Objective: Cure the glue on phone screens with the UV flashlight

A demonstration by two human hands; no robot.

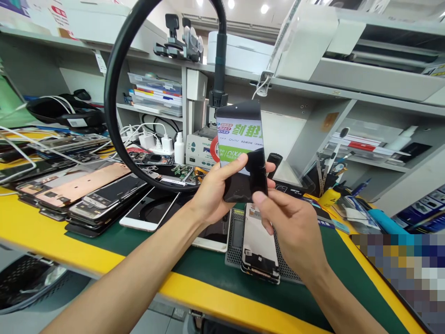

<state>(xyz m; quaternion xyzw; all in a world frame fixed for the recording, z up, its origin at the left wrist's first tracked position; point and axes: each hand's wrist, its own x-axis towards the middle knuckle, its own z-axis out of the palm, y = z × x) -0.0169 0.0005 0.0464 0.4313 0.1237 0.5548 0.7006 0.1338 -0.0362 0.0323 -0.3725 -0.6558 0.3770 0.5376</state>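
A smartphone [239, 185] is held upright above the bench, its glossy dark face toward me and mirroring a sign with reversed lettering. My left hand [210, 192] is wrapped round its left side, thumb across the front and fingertips showing past the right edge. At the lower right corner, the thumb and fingers of my right hand [295, 220] pinch the same phone. Beneath it, an opened phone screen assembly [260, 234] lies pale side up on a grey perforated pad [230, 255]. To its left is a white-framed phone [215, 235], partly covered by my left forearm.
Stacks of phones and panels [86, 185] fill the left, near another white phone [149, 211]. A black ring on an arm [110, 93] arches over the bench. Behind stand a white bottle [179, 149] and a grey device [198, 149]. Tools [325, 169] and a yellow bottle [329, 196] stand right.
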